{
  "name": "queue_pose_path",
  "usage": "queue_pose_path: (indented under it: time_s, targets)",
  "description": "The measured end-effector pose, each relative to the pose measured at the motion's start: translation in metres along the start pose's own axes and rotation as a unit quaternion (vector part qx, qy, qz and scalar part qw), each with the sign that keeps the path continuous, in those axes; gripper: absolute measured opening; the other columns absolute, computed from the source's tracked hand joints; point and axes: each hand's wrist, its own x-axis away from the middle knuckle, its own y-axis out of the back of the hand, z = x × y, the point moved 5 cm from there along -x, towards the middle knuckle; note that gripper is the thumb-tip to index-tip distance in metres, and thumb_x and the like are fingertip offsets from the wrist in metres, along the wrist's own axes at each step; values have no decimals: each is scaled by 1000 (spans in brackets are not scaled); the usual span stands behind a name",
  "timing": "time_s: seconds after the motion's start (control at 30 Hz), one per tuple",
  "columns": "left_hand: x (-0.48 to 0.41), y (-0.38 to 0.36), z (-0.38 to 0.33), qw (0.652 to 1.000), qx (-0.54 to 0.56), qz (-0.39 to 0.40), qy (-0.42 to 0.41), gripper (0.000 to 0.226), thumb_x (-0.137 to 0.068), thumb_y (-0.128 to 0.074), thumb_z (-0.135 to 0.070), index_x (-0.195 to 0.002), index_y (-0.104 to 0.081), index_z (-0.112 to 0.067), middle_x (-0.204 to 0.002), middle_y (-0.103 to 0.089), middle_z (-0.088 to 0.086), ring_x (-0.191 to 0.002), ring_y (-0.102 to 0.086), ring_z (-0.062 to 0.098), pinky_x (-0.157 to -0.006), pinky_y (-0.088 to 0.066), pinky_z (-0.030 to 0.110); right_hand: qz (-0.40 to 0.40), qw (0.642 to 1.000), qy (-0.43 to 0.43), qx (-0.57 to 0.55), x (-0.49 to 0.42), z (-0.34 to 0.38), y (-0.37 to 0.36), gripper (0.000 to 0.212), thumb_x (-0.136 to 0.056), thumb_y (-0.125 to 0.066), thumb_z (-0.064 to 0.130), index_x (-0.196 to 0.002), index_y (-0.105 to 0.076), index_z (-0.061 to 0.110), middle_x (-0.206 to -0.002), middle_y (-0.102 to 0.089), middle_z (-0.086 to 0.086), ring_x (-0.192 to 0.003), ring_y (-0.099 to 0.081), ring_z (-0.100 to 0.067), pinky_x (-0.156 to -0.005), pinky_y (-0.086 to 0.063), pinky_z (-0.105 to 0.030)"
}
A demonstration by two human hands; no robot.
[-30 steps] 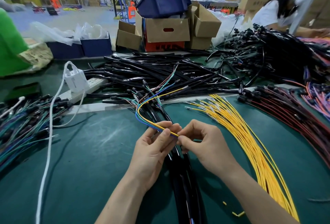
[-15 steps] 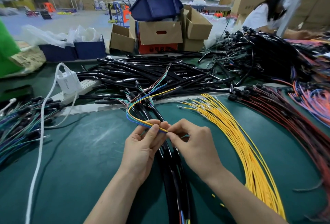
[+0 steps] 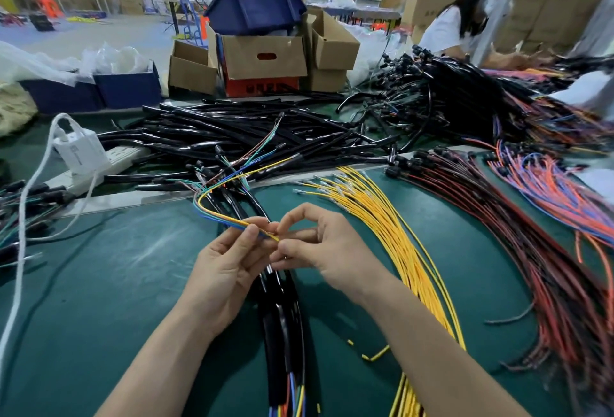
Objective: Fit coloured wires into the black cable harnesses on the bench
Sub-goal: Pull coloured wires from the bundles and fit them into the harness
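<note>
My left hand (image 3: 229, 264) pinches a small bunch of yellow, blue and green wires (image 3: 219, 215) that loops up and back toward the black cables. My right hand (image 3: 319, 247) meets it fingertip to fingertip, gripping the yellow wire's end (image 3: 273, 236). Under both hands a bundle of black cable harnesses (image 3: 282, 327) runs toward me, coloured wire ends showing at its near end. A fan of loose yellow wires (image 3: 392, 234) lies just right of my right hand.
A heap of black cables (image 3: 252, 137) fills the bench's middle back. Red and black wires (image 3: 518, 224) and orange-blue wires (image 3: 558, 191) lie right. A white power strip with charger (image 3: 79, 154) and white cord sit left. Cardboard boxes (image 3: 262, 54) stand behind; a person (image 3: 458, 18) works far right.
My hands stay joined on the wires. My right fingers have shifted their pinch on the yellow wire's end, and my view has drifted slightly.
</note>
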Motion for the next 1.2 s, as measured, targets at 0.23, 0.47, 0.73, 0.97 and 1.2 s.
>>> queue_pose_path:
  time_s: [0.23,0.47,0.73,0.97,1.2]
  targets:
    - [3,1,1,1000,17,-12,17,15,-79,-56,-13,-88,-67,-8,-86,-74,11,-82,-73,21,-67,-57,26,-23,995,-8,94,2,-2,12,7,-83,-69,-1,-83,-63,-4,-69,-70,-16,-55,-64,-21,-54,-56,-28]
    - [2,3,3,999,-4,-11,33,18,-77,-58,-14,-77,-76,-12,-89,-73,16,-82,-72,23,-68,-57,28,-19,997,-2,79,-1,-2,17,11,-81,-71,2,-81,-61,0,-67,-68,-12,-55,-60,-20,-57,-55,-27]
    - [5,-4,4,998,-48,30,29,19,-78,-56,-14,-79,-75,-14,-94,-73,17,-85,-72,21,-72,-57,25,-49,991,-8,125,0,0,18,24,-78,-76,8,-81,-57,-6,-63,-61,-13,-55,-53,-20,-52,-46,-27]
    - [1,3,4,999,5,16,31,22,-81,-54,-14,-79,-75,-12,-102,-72,17,-102,-68,26,-77,-57,30,-189,966,20,174,2,43,106,11,-81,-72,10,-74,-64,8,-62,-68,-5,-53,-62,-14,-50,-52,-24]
    - [3,-2,3,998,-24,28,43,23,-79,-54,-15,-77,-77,-13,-100,-73,15,-101,-68,24,-76,-56,25,-321,723,-149,593,-27,4,252,13,-91,-59,13,-95,-71,13,-108,-67,-12,-98,-61,-33,-83,-51,-38]
